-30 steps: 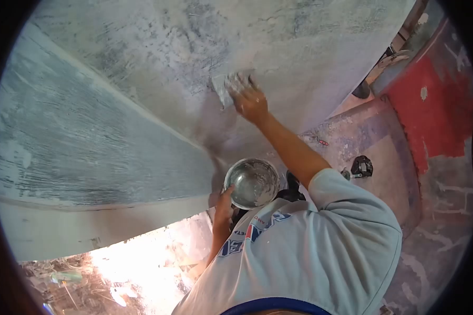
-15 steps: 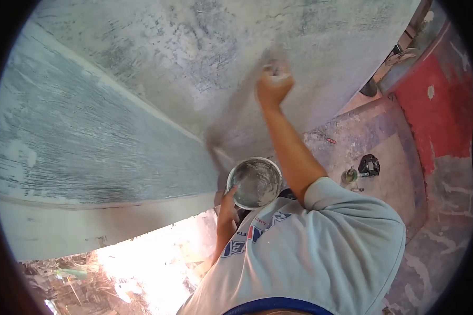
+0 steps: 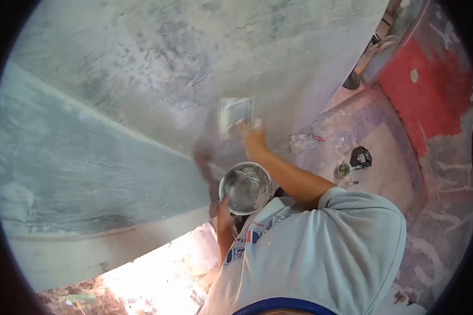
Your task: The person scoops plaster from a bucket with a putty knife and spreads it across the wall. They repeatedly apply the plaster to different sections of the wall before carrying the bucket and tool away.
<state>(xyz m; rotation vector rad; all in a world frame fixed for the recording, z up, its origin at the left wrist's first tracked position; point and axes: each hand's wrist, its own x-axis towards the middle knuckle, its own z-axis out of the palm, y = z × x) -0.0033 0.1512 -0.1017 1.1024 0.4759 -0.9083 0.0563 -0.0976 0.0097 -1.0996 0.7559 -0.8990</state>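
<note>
My left hand (image 3: 224, 212) grips the near-left rim of a round metal bowl (image 3: 245, 188), its thumb inside the edge. Grey paste coats the inside of the bowl. Above and slightly right of it, my right hand (image 3: 253, 134), blurred by motion, is closed on a flat rectangular spreader (image 3: 235, 113). The spreader lies against the large grey, patchy surface (image 3: 168, 63). A pale ridge (image 3: 105, 118) parts this surface from a darker, streaked grey panel (image 3: 100, 168) on the left.
On the floor (image 3: 389, 173) at the right are a small green-rimmed container (image 3: 341, 170), a black object (image 3: 361, 157) and a small red item (image 3: 319, 138). A red painted patch (image 3: 431, 89) lies further right. Debris (image 3: 79, 296) and bright glare show at the lower left.
My right hand has moved down and left, and the spreader's flat face now shows. The camera view has shifted slightly. My left hand still holds the bowl.
</note>
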